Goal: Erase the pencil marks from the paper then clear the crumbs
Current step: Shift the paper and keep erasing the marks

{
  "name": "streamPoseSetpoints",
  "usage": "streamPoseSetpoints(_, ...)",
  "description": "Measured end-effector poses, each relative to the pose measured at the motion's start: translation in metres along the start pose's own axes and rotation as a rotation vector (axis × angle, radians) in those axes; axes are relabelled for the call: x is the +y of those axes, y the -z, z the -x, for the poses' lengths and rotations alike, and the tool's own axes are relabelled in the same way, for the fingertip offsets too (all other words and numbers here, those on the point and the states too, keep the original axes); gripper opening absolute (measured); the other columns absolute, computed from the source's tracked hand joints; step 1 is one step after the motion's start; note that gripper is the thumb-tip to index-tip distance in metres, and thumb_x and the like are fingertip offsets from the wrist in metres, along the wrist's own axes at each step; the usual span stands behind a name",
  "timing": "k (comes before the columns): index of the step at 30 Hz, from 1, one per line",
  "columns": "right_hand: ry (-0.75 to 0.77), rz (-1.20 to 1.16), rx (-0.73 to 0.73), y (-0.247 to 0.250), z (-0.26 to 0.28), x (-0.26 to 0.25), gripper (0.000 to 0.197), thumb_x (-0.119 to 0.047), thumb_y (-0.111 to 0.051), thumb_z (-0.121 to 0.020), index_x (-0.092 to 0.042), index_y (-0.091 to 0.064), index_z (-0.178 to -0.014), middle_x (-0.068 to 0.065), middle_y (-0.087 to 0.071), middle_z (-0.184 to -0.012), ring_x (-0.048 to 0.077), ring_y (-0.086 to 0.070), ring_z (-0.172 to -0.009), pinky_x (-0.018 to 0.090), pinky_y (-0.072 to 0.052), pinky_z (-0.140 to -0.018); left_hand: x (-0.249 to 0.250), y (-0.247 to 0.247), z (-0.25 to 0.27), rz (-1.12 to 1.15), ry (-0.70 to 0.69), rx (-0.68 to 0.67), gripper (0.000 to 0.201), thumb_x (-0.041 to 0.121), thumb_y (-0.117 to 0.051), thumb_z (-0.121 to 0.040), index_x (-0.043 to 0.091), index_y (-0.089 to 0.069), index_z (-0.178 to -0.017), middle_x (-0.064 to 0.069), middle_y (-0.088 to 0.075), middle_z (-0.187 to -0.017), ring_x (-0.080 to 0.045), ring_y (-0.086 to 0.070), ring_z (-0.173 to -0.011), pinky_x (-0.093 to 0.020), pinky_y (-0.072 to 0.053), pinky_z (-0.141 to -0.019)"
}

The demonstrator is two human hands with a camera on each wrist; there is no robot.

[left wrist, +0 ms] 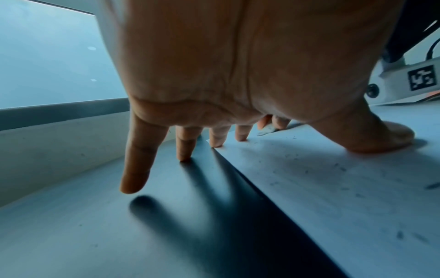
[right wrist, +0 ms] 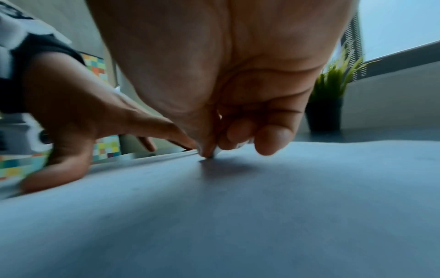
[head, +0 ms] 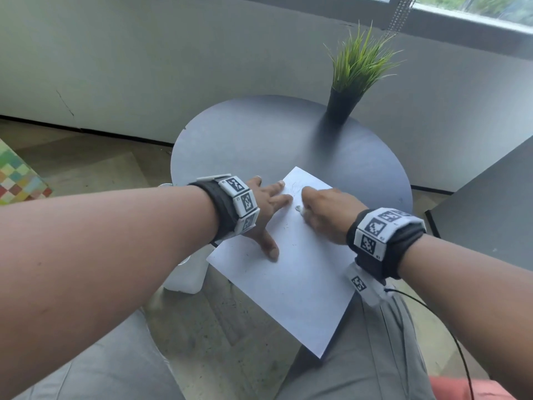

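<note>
Sheet of paper point(head: 291, 272) on round dark table point(head: 259, 140), near corner overhanging the edge. Left hand point(head: 265, 209) spread flat, pinning it. Right hand point(head: 326, 215) pinching what looks like a small white eraser point(head: 298, 209) against faint pencil marks point(head: 295, 187); crumbs point(left wrist: 340, 169) scattered.

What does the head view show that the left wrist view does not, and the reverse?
Only the head view shows the potted plant, the round table's full outline and the paper overhanging its near edge. Only the left wrist view shows which fingers land on bare table beside the sheet. Both show the left hand pressing the paper, the right hand pinching an eraser, and dark crumbs.
</note>
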State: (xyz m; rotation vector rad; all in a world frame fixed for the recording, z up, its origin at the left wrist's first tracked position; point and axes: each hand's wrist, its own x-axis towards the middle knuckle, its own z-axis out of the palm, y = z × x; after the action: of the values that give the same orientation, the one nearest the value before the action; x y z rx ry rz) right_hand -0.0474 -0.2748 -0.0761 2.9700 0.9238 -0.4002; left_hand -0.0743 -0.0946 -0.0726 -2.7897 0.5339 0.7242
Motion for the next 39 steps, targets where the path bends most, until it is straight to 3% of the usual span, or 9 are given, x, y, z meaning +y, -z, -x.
streamPoseSetpoints(4, 0.260, -0.027, -0.135, -0.012, 0.012, -0.028, 0.013, -0.024, -0.048, -0.095, -0.015, -0.044, -0.103, 0.005, -0.057, -0.096, 0.028, -0.052, -0.087, 0.035, -0.039, -0.068, 0.002, 0.003, 0.003, -0.017, 0.003, -0.010, 0.128, 0.087, -0.061, -0.061, 0.033, 0.005, -0.156, 0.005, 0.008, -0.165, -0.037, -0.014, -0.145, -0.051, -0.036, -0.105)
streamPoseSetpoints(9, -0.066, -0.024, 0.013, -0.003, -0.006, -0.006, 0.020, -0.034, -0.042, -0.096, -0.015, -0.043, -0.103, 0.014, -0.062, -0.104, 0.032, -0.055, -0.090, 0.036, -0.044, -0.071, -0.001, 0.000, 0.000, 0.018, 0.016, -0.023, 0.131, 0.092, -0.058, -0.056, 0.036, 0.006, -0.156, 0.008, 0.008, -0.165, -0.036, -0.013, -0.145, -0.054, -0.037, -0.104)
streamPoseSetpoints(13, 0.220, -0.146, -0.034, -0.015, 0.008, -0.037, 0.020, -0.037, -0.048, -0.096, -0.017, -0.050, -0.098, 0.010, -0.063, -0.099, 0.030, -0.055, -0.089, 0.036, -0.044, -0.072, 0.003, 0.006, 0.011, -0.032, -0.014, -0.003, 0.120, 0.083, -0.057, -0.071, 0.030, 0.007, -0.157, 0.007, 0.011, -0.165, -0.024, 0.000, -0.149, -0.047, -0.025, -0.112)
streamPoseSetpoints(18, -0.076, -0.072, 0.043, 0.000, -0.002, 0.009, 0.024, -0.036, -0.047, -0.096, -0.015, -0.055, -0.103, 0.008, -0.062, -0.099, 0.030, -0.056, -0.094, 0.032, -0.041, -0.071, -0.002, -0.002, 0.000, 0.035, 0.024, -0.026, 0.132, 0.093, -0.057, -0.054, 0.040, 0.010, -0.154, 0.008, 0.009, -0.165, -0.038, -0.013, -0.145, -0.055, -0.035, -0.106)
streamPoseSetpoints(23, 0.291, -0.077, -0.080, -0.014, 0.021, -0.012, 0.011, -0.029, -0.051, -0.094, -0.020, -0.055, -0.097, -0.006, -0.056, -0.084, 0.019, -0.047, -0.078, 0.031, -0.040, -0.070, 0.001, 0.002, -0.001, 0.003, 0.007, -0.005, 0.131, 0.093, -0.059, -0.054, 0.043, 0.010, -0.153, 0.005, 0.007, -0.165, -0.039, -0.017, -0.144, -0.054, -0.036, -0.104)
streamPoseSetpoints(27, -0.001, -0.010, 0.038, -0.004, 0.005, 0.012, 0.027, -0.042, -0.042, -0.096, -0.015, -0.049, -0.098, 0.002, -0.059, -0.089, 0.027, -0.053, -0.082, 0.034, -0.044, -0.070, 0.002, 0.002, -0.001, -0.016, 0.017, -0.013, 0.131, 0.093, -0.058, -0.054, 0.042, 0.010, -0.154, 0.004, 0.006, -0.165, -0.038, -0.020, -0.142, -0.054, -0.037, -0.102)
streamPoseSetpoints(32, 0.303, -0.008, -0.073, -0.016, 0.026, -0.022, 0.008, -0.027, -0.047, -0.096, -0.019, -0.047, -0.096, -0.005, -0.055, -0.091, 0.019, -0.044, -0.079, 0.031, -0.033, -0.067, 0.002, 0.002, 0.000, 0.000, 0.025, -0.019, 0.133, 0.093, -0.060, -0.051, 0.045, 0.011, -0.153, 0.004, 0.008, -0.165, -0.038, -0.016, -0.144, -0.056, -0.035, -0.104)
streamPoseSetpoints(36, 0.008, 0.018, 0.024, -0.002, 0.008, 0.011, 0.029, -0.042, -0.038, -0.098, -0.013, -0.042, -0.095, 0.007, -0.061, -0.094, 0.028, -0.053, -0.080, 0.036, -0.046, -0.071, 0.005, 0.002, -0.002, 0.003, 0.035, -0.016, 0.132, 0.094, -0.058, -0.051, 0.045, 0.012, -0.152, 0.002, 0.007, -0.165, -0.039, -0.018, -0.142, -0.057, -0.036, -0.103)
streamPoseSetpoints(39, 0.145, 0.015, -0.013, -0.013, 0.021, -0.012, 0.011, -0.029, -0.042, -0.098, -0.018, -0.040, -0.096, 0.004, -0.057, -0.094, 0.028, -0.052, -0.084, 0.034, -0.038, -0.068, 0.005, 0.002, -0.002, -0.003, 0.035, -0.015, 0.132, 0.094, -0.058, -0.051, 0.046, 0.012, -0.152, 0.001, 0.008, -0.165, -0.041, -0.017, -0.143, -0.058, -0.034, -0.105)
